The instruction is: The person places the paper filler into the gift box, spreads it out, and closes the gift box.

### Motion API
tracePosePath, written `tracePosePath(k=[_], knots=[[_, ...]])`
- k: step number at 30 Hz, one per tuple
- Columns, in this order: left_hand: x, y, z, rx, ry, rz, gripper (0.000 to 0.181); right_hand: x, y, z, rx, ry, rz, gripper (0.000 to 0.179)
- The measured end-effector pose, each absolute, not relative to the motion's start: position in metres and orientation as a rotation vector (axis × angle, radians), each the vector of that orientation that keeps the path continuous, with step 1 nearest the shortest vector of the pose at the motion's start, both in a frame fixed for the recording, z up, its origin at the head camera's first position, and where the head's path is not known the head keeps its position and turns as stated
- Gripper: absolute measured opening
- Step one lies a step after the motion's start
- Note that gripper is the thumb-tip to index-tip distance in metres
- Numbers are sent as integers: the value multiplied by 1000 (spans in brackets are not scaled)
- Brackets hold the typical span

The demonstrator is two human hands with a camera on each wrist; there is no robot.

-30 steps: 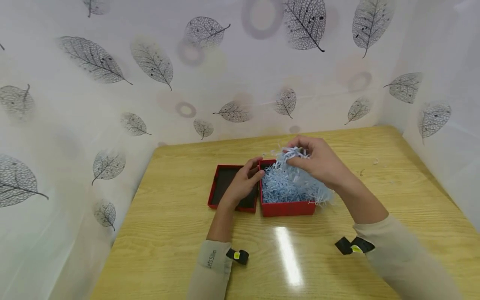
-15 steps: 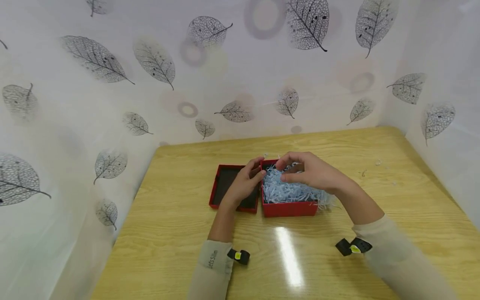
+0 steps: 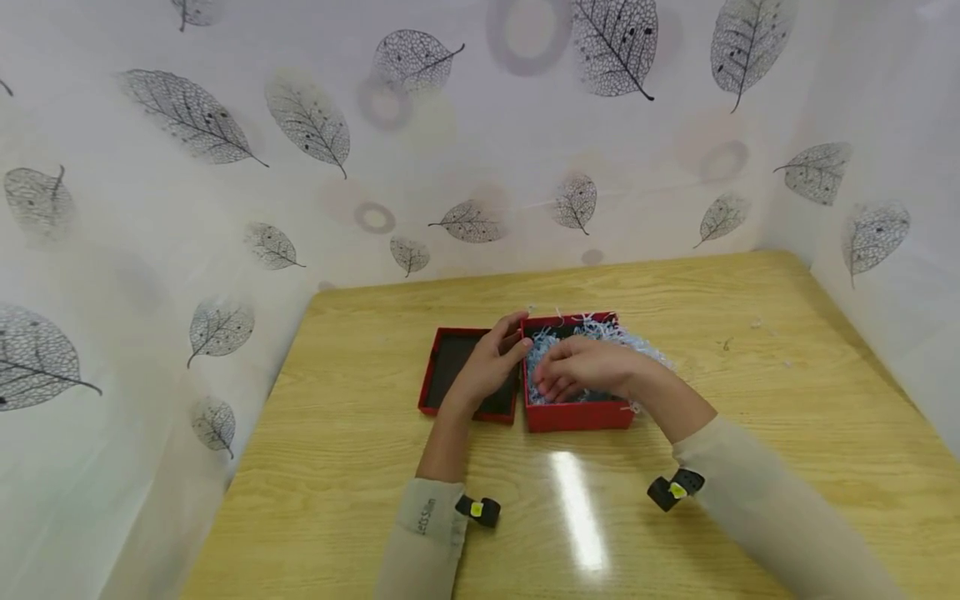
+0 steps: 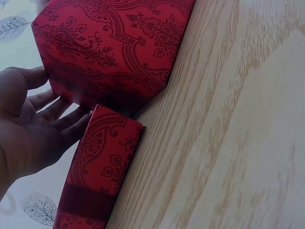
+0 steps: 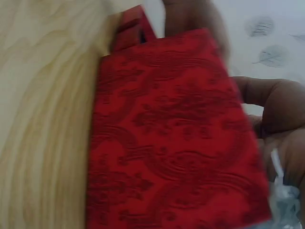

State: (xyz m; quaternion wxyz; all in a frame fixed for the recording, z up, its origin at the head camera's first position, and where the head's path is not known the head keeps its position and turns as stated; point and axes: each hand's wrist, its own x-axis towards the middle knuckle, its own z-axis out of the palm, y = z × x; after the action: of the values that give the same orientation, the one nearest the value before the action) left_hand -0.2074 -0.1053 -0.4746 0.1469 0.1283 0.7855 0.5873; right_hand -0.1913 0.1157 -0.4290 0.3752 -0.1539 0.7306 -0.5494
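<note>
A red box point(image 3: 579, 417) with a dark inside holds light blue shredded paper point(image 3: 542, 343), some of it spilling over the right rim. My right hand point(image 3: 588, 365) is over the box with its fingers bent loosely down at the paper; nothing shows between them, though the fingertips are partly hidden. Against the box's left wall my left hand point(image 3: 483, 367) rests its thumb and fingers, not curled round it. In the left wrist view the left hand point(image 4: 35, 124) touches the patterned red box point(image 4: 114, 47). The red lid point(image 3: 453, 367) lies inner side up under the left forearm.
Box and lid stand side by side on a wooden table point(image 3: 337, 467). Small paper scraps point(image 3: 756, 323) lie on its right part. Behind rises a white leaf-printed curtain point(image 3: 480, 150). Dark wrist straps point(image 3: 677, 490) sit on the sleeves.
My right hand lets go of a clump of shredded paper over the box, then moves down and nearer to the front of the box. My left hand stays at the box wall.
</note>
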Motion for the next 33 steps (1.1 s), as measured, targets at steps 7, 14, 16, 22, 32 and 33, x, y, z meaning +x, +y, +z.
tracePosePath(k=[7, 14, 16, 22, 32, 33], knots=[[-208, -106, -474, 380, 2254, 1696, 56, -195, 99, -447, -542, 2122, -1095, 27], [-208, -102, -473, 367, 2271, 1668, 55, -184, 123, -427, -529, 2018, -1352, 32], [-208, -101, -473, 373, 2271, 1666, 56, -178, 142, -412, -485, 1968, -1505, 36], [-207, -101, -474, 366, 2275, 1669, 58, -164, 214, -384, -412, 2002, -1857, 38], [-207, -105, -476, 378, 2297, 1659, 55, -156, 272, -423, -224, 2080, -1856, 47], [-207, -105, -476, 388, 2296, 1660, 56, -157, 272, -426, -228, 2094, -1802, 50]])
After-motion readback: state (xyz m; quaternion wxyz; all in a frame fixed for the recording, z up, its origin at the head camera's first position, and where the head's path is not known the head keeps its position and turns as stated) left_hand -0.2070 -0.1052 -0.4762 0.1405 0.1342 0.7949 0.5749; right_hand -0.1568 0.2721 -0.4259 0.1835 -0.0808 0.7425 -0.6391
